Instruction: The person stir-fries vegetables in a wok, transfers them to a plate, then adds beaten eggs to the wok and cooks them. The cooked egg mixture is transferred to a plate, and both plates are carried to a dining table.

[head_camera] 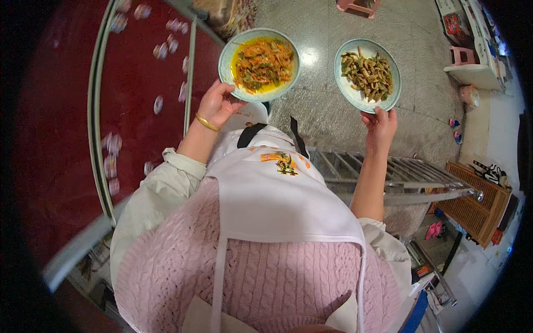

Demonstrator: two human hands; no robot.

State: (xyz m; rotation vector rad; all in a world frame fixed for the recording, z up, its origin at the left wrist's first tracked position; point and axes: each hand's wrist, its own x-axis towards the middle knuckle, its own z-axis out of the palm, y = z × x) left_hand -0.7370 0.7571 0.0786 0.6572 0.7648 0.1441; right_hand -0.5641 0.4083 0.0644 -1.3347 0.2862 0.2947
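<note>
My left hand grips the near rim of a pale blue-rimmed plate, thumb on top and fingers beneath. Shredded orange and green vegetables lie on it in yellow oil. To the right, my right hand holds a second plate of the same kind by its near edge. That one carries a heap of brownish-green chopped food, perhaps strips of meat and pepper. Both plates are held up in front of me, apart from each other. A white apron covers my front.
At left stands a dark red panel with metal framing and stickers. A metal railing runs at right, beside a slatted wooden cabinet door. A pink stool stands ahead on the speckled floor; a white cabinet is far right.
</note>
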